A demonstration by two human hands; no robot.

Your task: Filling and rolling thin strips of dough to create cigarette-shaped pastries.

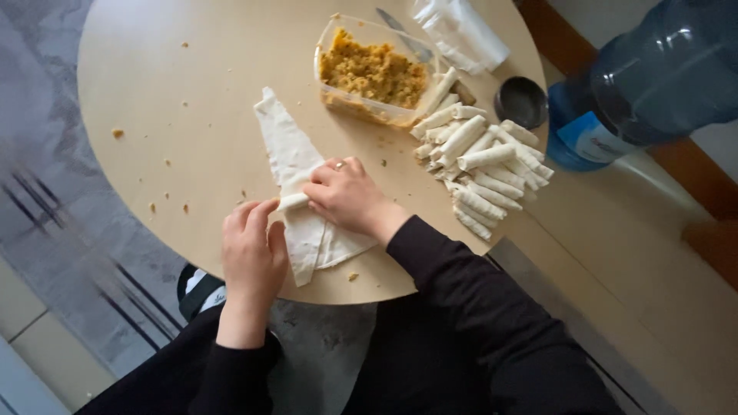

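Observation:
A thin white triangular dough sheet lies on the round wooden table, its tip pointing away from me. Its near end is curled into a small roll between my hands. My left hand pinches the roll's left end with its fingertips. My right hand, with a ring on one finger, presses on the roll's right end. More dough sheets lie stacked under my hands at the table's near edge.
A clear plastic tub of yellow-orange crumbly filling stands beyond the sheet. A pile of several finished rolls lies to the right. A knife, a plastic bag, a small dark tin and a big blue water bottle are further back right.

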